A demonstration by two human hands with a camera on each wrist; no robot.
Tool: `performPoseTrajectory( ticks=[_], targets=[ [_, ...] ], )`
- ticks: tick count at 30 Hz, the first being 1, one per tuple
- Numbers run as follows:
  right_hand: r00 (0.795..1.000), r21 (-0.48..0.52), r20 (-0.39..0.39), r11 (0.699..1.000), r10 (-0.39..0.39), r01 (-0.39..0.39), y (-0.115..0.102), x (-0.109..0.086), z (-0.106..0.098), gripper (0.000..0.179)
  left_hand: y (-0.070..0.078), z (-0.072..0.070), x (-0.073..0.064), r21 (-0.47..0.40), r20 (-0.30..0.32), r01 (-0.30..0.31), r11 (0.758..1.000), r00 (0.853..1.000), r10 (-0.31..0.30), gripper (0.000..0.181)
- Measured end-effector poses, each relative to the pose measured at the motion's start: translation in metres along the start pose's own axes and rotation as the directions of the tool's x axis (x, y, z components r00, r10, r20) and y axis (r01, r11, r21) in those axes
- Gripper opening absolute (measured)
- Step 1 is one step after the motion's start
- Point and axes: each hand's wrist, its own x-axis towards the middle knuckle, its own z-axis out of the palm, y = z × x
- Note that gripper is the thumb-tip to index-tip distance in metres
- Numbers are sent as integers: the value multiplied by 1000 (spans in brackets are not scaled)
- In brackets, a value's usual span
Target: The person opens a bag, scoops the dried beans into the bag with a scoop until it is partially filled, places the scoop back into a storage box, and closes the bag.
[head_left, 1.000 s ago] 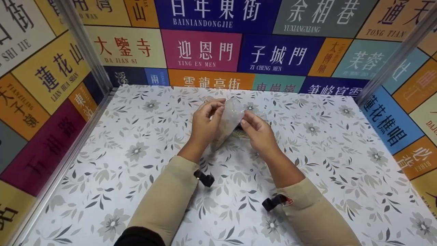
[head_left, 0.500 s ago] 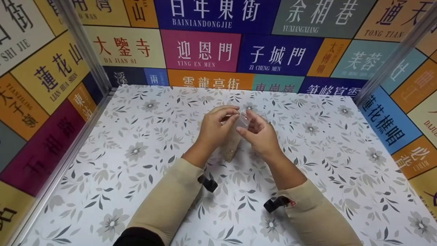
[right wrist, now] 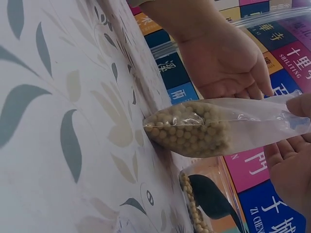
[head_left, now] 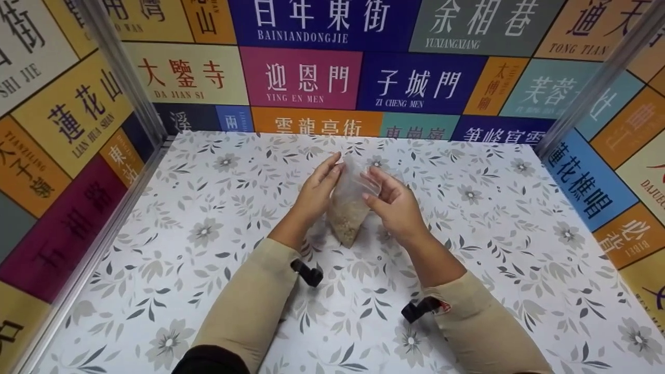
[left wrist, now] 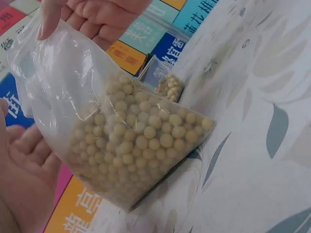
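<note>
A clear plastic bag of soybeans stands tilted, its lower corner touching the table, with beans filling the lower part. My right hand pinches the upper right edge of the bag between thumb and fingers; the right wrist view shows that thumb on the plastic. On the other side, my left hand has its fingers nearly straight along the bag's upper left edge. Both palms face the bag. Behind it is a clear container with more soybeans, mostly hidden in the head view.
A black scoop-like piece lies in the clear container beside the beans. The table has a grey leaf-and-flower cover. Printed panels rise at the back and both sides, joined by metal posts.
The bag's mouth was gathered between both hands half a second ago. Now my left hand has moved left and its fingers have straightened, and the bag is spread wider and nearer to me.
</note>
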Motion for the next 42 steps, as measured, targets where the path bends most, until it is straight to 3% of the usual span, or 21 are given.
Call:
performPoseTrajectory(
  ticks=[3,12,19,25,33,37,42],
  targets=[
    [1000,25,11,1000,-14,13,0,0,2,64,0,0,1,-44,-5,19,999,1000,-20,48],
    [1000,46,26,999,7,-8,0,-1,-2,62,1,-3,2,-100,-78,-45,994,996,37,34],
    [999,15,38,1000,2,-2,0,0,-10,56,2,-11,-4,-124,-109,-25,992,994,12,18],
    [999,18,43,1000,-11,10,-3,3,-20,52,3,-17,-11,-163,-107,-49,985,994,31,16],
    [1000,18,20,1000,17,-17,2,7,-30,45,0,-30,-18,-144,-60,-74,987,996,66,16],
    [999,-45,-42,999,28,-29,7,8,-32,45,-1,-30,-17,-85,-53,-84,993,995,79,18],
    [993,-73,-121,997,-17,8,11,9,-33,42,0,-29,-18,-56,-25,-72,996,997,70,23]
  ],
)
